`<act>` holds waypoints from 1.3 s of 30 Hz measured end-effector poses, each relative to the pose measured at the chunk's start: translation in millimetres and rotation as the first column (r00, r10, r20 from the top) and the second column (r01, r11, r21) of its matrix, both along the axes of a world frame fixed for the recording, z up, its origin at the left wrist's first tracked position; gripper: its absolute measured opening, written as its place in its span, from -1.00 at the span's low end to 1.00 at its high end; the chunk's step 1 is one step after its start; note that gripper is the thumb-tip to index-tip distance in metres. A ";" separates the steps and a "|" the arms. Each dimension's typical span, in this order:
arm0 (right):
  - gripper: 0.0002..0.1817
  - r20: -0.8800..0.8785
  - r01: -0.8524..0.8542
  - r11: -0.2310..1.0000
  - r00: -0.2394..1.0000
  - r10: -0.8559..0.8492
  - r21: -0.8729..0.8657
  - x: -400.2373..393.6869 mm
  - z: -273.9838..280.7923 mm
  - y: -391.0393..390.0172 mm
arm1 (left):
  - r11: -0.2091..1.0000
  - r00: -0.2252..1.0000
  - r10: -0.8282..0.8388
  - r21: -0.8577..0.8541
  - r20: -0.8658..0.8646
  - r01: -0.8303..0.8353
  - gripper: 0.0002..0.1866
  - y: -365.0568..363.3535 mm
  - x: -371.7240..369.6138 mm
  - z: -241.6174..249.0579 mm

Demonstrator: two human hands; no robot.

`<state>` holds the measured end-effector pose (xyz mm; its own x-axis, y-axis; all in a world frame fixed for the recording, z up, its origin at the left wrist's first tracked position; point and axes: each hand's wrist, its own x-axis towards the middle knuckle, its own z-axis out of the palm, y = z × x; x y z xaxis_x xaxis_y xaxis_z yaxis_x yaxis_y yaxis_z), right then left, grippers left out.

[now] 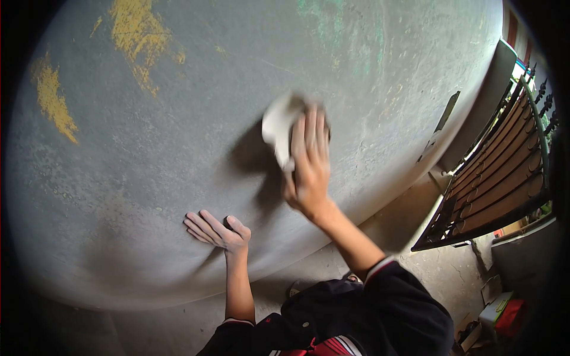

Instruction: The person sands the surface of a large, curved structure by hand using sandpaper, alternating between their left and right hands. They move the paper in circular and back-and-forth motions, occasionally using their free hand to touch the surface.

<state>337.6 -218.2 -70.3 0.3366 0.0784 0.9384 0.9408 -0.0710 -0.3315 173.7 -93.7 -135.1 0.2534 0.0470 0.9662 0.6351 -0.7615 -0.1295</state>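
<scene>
A large grey wall [196,130] fills most of the head view, with yellow patches at the upper left and faint green marks near the top. My right hand [310,157] presses a whitish, slightly blurred piece of sandpaper or cloth [276,127] against the wall, its fingers together and pointing up. Part of that piece is hidden under the palm. Lower and to the left, my left hand [218,231] rests on the wall with its fingers stretched out and thumb apart, holding nothing. Pale dust covers its fingers.
A dark metal gate with brown panels [493,172] stands at the right. Boxes and a red item [509,318] lie at the lower right on the concrete floor [442,267]. My feet are near the wall's base.
</scene>
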 end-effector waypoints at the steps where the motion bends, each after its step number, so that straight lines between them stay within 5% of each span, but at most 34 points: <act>1: -0.46 -0.045 -0.005 0.998 0.999 0.002 -0.055 -9.8 -7.2 -3.8 | 1.000 1.000 0.000 -0.001 -0.001 0.000 -0.40 -0.5 -1.2 -0.4; 8: -0.43 -0.013 0.012 0.997 1.000 -0.011 0.081 31.8 58.6 -16.9 | 1.000 1.000 -0.003 0.005 0.002 0.003 -0.39 0.0 2.0 1.2; 12: -0.44 -0.087 0.017 0.998 0.996 -0.022 -0.054 -13.7 -52.1 0.0 | 1.000 1.000 0.010 0.005 -0.005 -0.010 -0.39 -0.4 1.8 1.2; 18: -0.36 -0.026 0.090 0.994 0.996 -0.088 0.067 26.8 29.1 -8.6 | 1.000 1.000 -0.003 0.005 -0.017 0.003 -0.39 -1.6 1.8 0.0; 21: -0.44 -0.092 -0.001 0.993 0.996 0.012 0.120 -0.1 -19.7 -1.6 | 1.000 1.000 -0.004 0.012 -0.028 0.005 -0.39 -2.4 1.9 1.8; 24: -0.45 -0.151 -0.016 0.998 0.989 0.007 -0.058 -24.7 -60.4 1.4 | 1.000 0.999 0.016 0.008 -0.032 -0.015 -0.40 -2.6 2.0 1.3; 29: -0.43 -0.067 0.031 0.999 0.997 -0.028 0.042 22.3 33.2 -17.0 | 1.000 1.000 0.008 0.008 -0.023 -0.007 -0.39 -2.6 2.0 1.2; 34: -0.43 -0.062 0.020 0.992 0.998 -0.028 -0.127 -12.5 -68.2 -2.7 | 1.000 1.000 0.018 0.007 -0.014 -0.018 -0.40 -1.1 2.1 0.1; 39: -0.44 0.058 0.095 0.989 0.993 -0.103 0.115 60.3 44.9 -28.4 | 1.000 1.000 0.017 0.026 -0.005 -0.017 -0.40 0.5 0.5 0.5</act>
